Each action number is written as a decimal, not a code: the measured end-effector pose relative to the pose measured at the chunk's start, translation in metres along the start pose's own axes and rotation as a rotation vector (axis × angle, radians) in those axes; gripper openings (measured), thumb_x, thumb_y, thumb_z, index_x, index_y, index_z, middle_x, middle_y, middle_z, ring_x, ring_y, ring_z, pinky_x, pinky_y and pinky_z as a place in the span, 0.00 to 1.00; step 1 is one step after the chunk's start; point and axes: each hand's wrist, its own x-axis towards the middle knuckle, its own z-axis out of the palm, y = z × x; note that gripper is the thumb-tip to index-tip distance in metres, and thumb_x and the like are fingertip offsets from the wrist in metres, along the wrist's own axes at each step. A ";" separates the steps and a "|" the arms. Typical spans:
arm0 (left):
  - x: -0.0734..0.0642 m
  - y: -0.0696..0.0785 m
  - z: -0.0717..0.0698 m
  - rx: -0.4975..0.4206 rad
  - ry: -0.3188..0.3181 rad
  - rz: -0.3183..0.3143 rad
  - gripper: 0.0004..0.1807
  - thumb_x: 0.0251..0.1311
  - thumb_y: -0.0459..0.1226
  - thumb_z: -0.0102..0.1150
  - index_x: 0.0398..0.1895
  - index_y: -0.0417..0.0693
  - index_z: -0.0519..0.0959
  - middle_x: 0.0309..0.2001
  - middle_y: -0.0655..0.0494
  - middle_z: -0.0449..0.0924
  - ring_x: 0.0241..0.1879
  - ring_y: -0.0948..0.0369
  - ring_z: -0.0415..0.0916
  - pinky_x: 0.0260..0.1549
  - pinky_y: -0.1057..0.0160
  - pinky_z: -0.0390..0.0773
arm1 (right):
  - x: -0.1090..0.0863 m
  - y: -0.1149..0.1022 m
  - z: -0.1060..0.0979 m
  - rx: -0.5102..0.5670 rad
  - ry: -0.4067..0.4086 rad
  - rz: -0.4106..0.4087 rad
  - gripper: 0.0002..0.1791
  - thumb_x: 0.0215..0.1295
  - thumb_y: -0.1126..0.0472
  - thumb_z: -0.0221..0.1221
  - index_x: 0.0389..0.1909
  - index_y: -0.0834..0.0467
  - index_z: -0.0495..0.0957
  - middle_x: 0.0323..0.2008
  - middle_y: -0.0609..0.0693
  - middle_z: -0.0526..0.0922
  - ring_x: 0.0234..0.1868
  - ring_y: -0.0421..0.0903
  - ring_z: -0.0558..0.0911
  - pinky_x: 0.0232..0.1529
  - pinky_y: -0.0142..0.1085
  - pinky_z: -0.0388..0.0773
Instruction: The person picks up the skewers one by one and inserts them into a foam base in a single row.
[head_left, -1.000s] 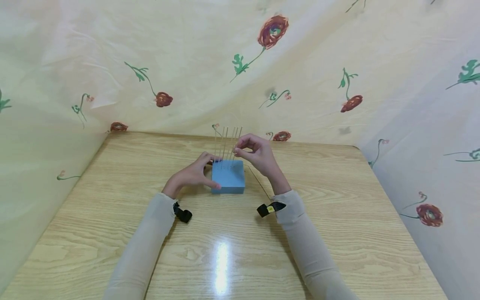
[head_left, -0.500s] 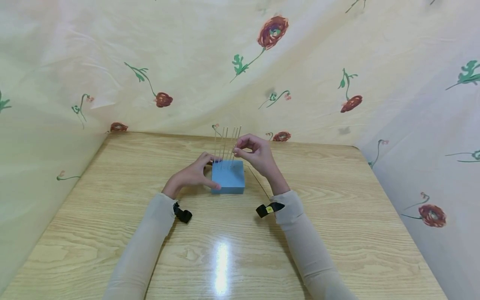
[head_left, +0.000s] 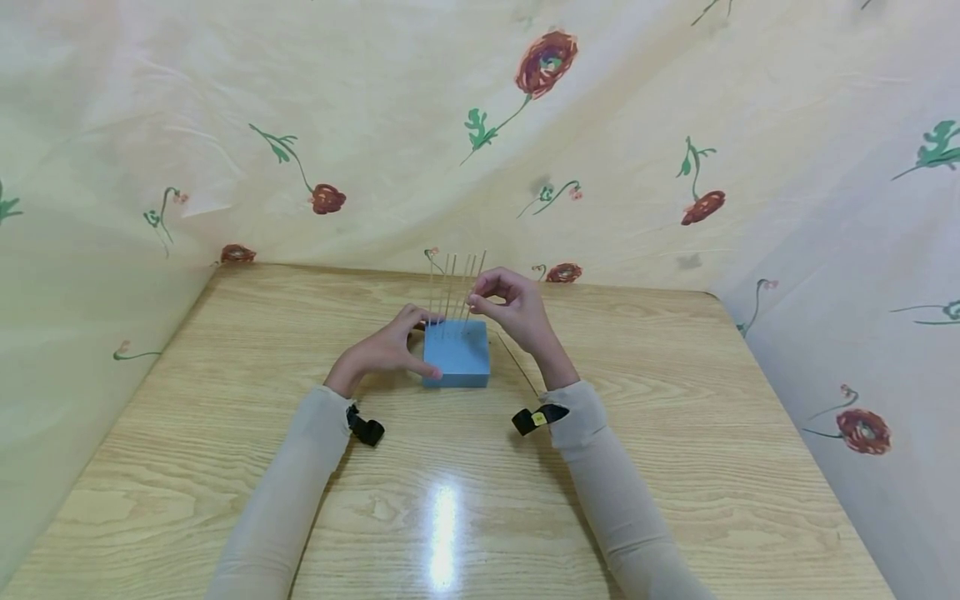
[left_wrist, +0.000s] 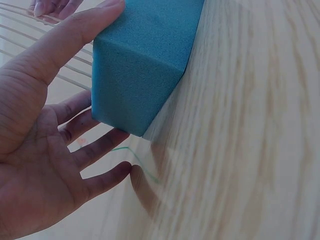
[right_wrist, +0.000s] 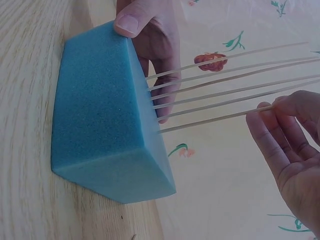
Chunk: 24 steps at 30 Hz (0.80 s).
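Observation:
A blue foam block (head_left: 456, 352) sits on the table with several thin wooden skewers (right_wrist: 210, 96) standing in a row in its top, near the far edge. My left hand (head_left: 390, 342) holds the block from the left side. Its thumb lies at the near top edge, and its other fingers reach round the far side, as the left wrist view shows. My right hand (head_left: 513, 308) pinches the rightmost skewer (right_wrist: 215, 121) between thumb and fingers, partway up. In the right wrist view, that skewer's lower end meets the top of the block.
One loose skewer (head_left: 517, 362) lies on the wooden table (head_left: 645, 467), right of the block and partly under the right forearm. A flower-patterned curtain (head_left: 405, 133) hangs behind the table and along both sides.
The pinched skewer's upper end has shifted slightly, a little left and then back to the right. My left hand and the block have stayed in place.

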 end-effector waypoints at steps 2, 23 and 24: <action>0.000 0.000 0.000 -0.002 -0.001 0.002 0.50 0.49 0.46 0.81 0.75 0.54 0.63 0.71 0.48 0.55 0.72 0.48 0.56 0.72 0.41 0.60 | 0.000 0.000 -0.001 0.002 -0.001 -0.002 0.07 0.65 0.73 0.64 0.39 0.72 0.78 0.35 0.60 0.82 0.38 0.60 0.86 0.42 0.39 0.87; -0.002 0.002 0.002 -0.002 0.007 -0.001 0.49 0.49 0.44 0.81 0.74 0.54 0.64 0.70 0.49 0.55 0.72 0.48 0.56 0.72 0.41 0.60 | -0.002 0.001 -0.003 0.000 -0.039 -0.002 0.06 0.66 0.74 0.64 0.40 0.73 0.78 0.36 0.61 0.82 0.39 0.56 0.86 0.42 0.41 0.87; -0.003 0.002 0.002 0.000 0.006 0.003 0.49 0.49 0.45 0.81 0.74 0.54 0.64 0.70 0.49 0.55 0.72 0.48 0.56 0.72 0.41 0.61 | -0.002 0.001 -0.003 -0.001 -0.039 -0.002 0.06 0.66 0.74 0.64 0.40 0.73 0.78 0.36 0.61 0.82 0.39 0.58 0.85 0.42 0.42 0.87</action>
